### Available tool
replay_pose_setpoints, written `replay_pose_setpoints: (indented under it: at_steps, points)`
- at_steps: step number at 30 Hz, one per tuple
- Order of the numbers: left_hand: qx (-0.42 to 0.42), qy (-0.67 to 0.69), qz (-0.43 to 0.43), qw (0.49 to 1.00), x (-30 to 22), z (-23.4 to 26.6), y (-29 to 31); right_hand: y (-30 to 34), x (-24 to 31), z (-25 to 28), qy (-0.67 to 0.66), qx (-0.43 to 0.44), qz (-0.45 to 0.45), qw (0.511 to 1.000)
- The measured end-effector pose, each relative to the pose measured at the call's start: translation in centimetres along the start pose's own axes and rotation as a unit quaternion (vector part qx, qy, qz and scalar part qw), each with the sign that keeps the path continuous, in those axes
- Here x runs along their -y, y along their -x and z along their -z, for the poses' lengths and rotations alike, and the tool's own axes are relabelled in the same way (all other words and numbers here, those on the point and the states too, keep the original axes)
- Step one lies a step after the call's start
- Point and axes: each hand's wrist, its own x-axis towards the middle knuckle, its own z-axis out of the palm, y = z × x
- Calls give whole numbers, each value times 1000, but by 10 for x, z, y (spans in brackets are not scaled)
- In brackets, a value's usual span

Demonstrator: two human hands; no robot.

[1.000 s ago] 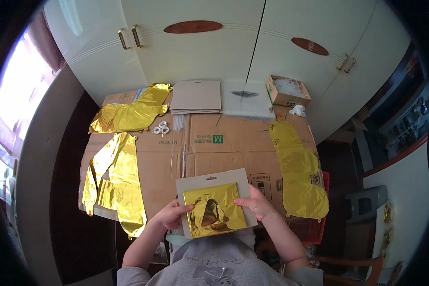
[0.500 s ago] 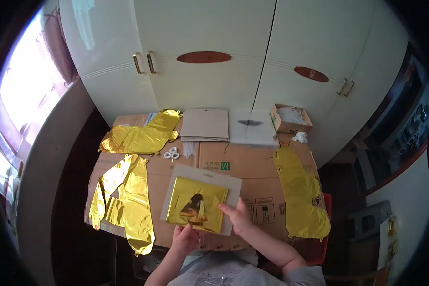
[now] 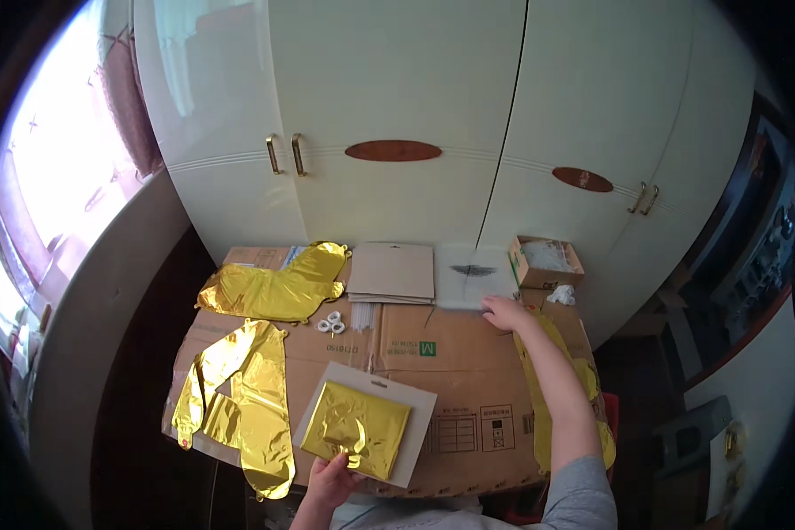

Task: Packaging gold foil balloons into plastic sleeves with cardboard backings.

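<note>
One card (image 3: 417,433) edge-gripped, left hand (image 3: 334,481) | right hand (image 3: 505,314): grip unclear | open cardboard (image 3: 459,375) between

The right forearm (image 3: 556,380) covers part of one gold foil shape (image 3: 539,424); the grey card (image 3: 420,424) hides some of the left hand (image 3: 331,484).

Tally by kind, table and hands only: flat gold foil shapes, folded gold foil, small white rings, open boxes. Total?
Flat gold foil shapes: 3 (far-left one, near-left one, right one partly behind the right forearm)
Folded gold foil, in the left hand: 1
Small white rings: 3
Open box: 1
Total: 8
</note>
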Motion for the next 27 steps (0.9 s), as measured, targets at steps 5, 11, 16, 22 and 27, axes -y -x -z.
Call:
replay_pose_setpoints:
  at_steps: [5,11,16,22,27]
  points:
    - [-51,-27,35,998,6,12,10,-2,-14,-3,-4,-68,12,998]
    - [-57,-42,57,996,9,8,11,25,21,21,26,-242,15,970]
    - [-27,24,19,999,-2,6,10,97,98,-11,44,-234,86,967]
    - [-41,1,2,999,-3,-8,-12,159,149,-31,-11,-183,113,977]
    - [-83,-33,9,996,12,-24,-33,157,148,-57,-25,-259,72,963]
